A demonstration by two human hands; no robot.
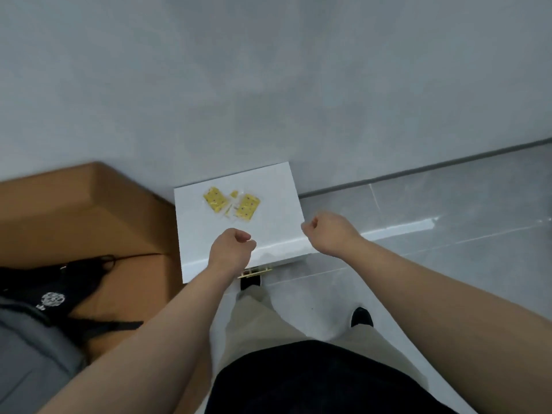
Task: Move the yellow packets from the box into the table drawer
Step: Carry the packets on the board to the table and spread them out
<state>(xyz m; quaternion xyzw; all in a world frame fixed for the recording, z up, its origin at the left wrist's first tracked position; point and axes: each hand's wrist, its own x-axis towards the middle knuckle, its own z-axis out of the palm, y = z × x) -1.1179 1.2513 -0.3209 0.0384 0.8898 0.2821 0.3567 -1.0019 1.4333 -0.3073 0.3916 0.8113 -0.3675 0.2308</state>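
Note:
Two yellow packets in clear wrap lie side by side on a white surface (274,204) of the small table, one on the left (214,199) and one on the right (247,208). I cannot tell whether this surface is the tabletop or an open drawer's floor. A gold handle (255,271) shows under its near front edge. My left hand (231,249) is a closed fist over the near edge, just short of the packets, with nothing visible in it. My right hand (325,234) is also a fist, hovering off the table's right side, with nothing visible in it.
A large brown cardboard-coloured surface (74,213) fills the left, touching the table. A black strapped bag (65,291) and grey cloth (27,354) lie on it. A grey wall is behind; a grey tiled floor (448,234) extends right. My black shoes (362,316) stand close to the table.

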